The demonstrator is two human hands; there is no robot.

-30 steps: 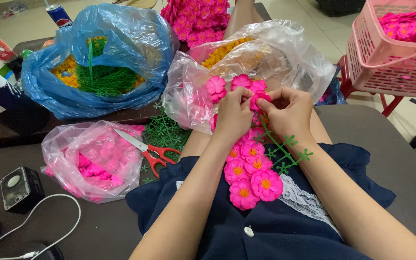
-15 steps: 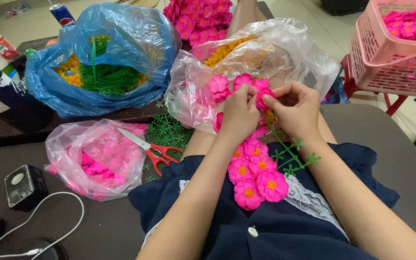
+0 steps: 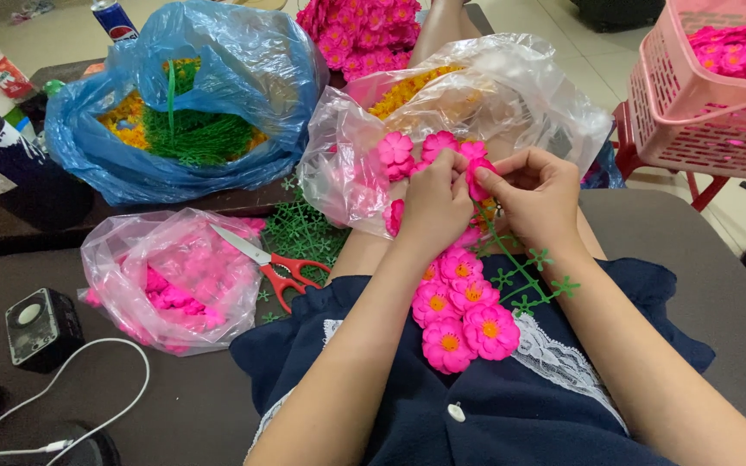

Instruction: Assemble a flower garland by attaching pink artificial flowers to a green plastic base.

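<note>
**Both hands pinched at 1 pink flower over the lap**

The left hand [image 3: 432, 207] and right hand [image 3: 539, 200] met above the lap, fingers curled tight. Between the 2 sets of fingertips sat a pink plastic flower [image 3: 479, 177], apparently being held steady against the green stem [image 3: 524, 278] that trailed down from the hands. Holding the work close to the body seemingly let the finished part, a cluster of pink flowers with orange centres [image 3: 464, 315], rest on the dark blue dress [image 3: 494, 414] rather than hang free.

Supplies lay within arm's reach. A clear bag [image 3: 477, 112], propped open just beyond the hands, held pink flowers near its mouth and yellow pieces deeper in. A blue bag [image 3: 243, 95] held green stems and yellow pieces. A smaller clear bag [image 3: 174, 280] on the dark table [image 3: 166, 406] was full of pink petals, with red-handled scissors [image 3: 274, 263] lying against it. A pink basket [image 3: 701, 95] at far right carried more pink flowers.
</note>
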